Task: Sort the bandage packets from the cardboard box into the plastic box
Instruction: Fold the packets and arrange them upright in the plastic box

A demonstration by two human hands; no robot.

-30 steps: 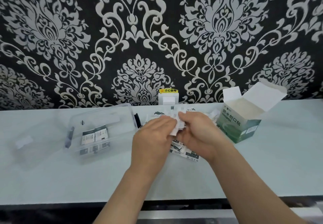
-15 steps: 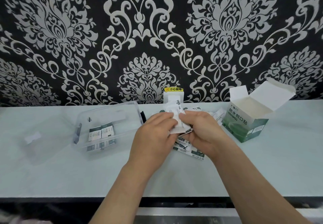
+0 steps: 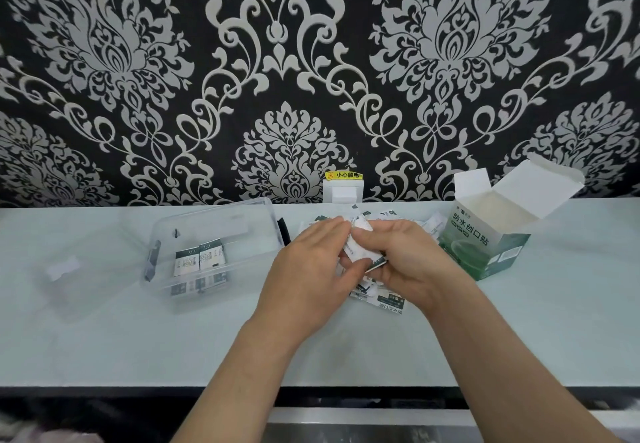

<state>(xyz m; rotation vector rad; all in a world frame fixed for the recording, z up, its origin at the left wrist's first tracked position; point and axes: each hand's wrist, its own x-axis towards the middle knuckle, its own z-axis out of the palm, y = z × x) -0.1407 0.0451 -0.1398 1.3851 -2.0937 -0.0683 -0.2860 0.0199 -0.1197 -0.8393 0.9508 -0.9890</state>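
My left hand (image 3: 308,269) and my right hand (image 3: 401,262) meet over the middle of the table, and both pinch a small stack of white bandage packets (image 3: 360,245). More loose packets (image 3: 389,299) lie on the table under and behind my hands. The clear plastic box (image 3: 214,231) stands to the left with two packets (image 3: 199,260) lying flat inside. On the right the green and white cardboard box (image 3: 485,248) stands open, flaps up.
The clear lid (image 3: 65,269) of the plastic box lies at the far left. A white wall socket (image 3: 343,191) with a yellow warning label sits at the back, against patterned wallpaper. The table's front edge (image 3: 138,385) runs below my forearms.
My hands stayed together over the packet pile, fingers shifting slightly on the held packets. The camera tilted, so the scene sits a little lower and to the right.
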